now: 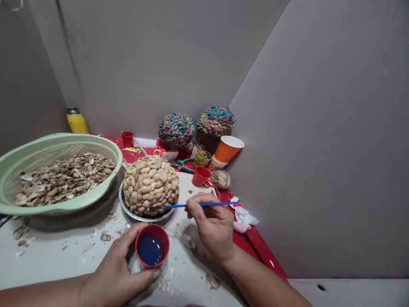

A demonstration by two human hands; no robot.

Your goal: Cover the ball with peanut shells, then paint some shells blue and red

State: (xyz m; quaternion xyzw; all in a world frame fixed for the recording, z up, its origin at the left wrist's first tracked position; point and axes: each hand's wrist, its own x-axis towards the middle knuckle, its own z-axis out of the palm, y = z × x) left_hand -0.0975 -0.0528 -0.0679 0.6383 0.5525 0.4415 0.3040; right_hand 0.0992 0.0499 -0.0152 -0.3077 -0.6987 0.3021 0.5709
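Note:
My left hand (pixel 119 266) is closed around a small red cup (pixel 166 246) with dark blue liquid inside. Between the fingers of my right hand (pixel 212 226) is a blue-handled paintbrush (pixel 204 204), its dark tip pointing left at the lower front of a ball covered in peanut shells (pixel 151 183). The tip appears to touch the shells, though I cannot be sure. The ball is plain tan and rests in a shallow metal bowl (pixel 128 211), just beyond the cup.
A green basket (pixel 60 209) of loose shells stands left. Behind are two painted balls (pixel 177 130), an orange paper cup (pixel 226 149), another red cup (pixel 201 176), a ball of twine (pixel 221 179), a yellow bottle (pixel 77 123) and green-handled pliers (pixel 185 161). Shell scraps litter the table.

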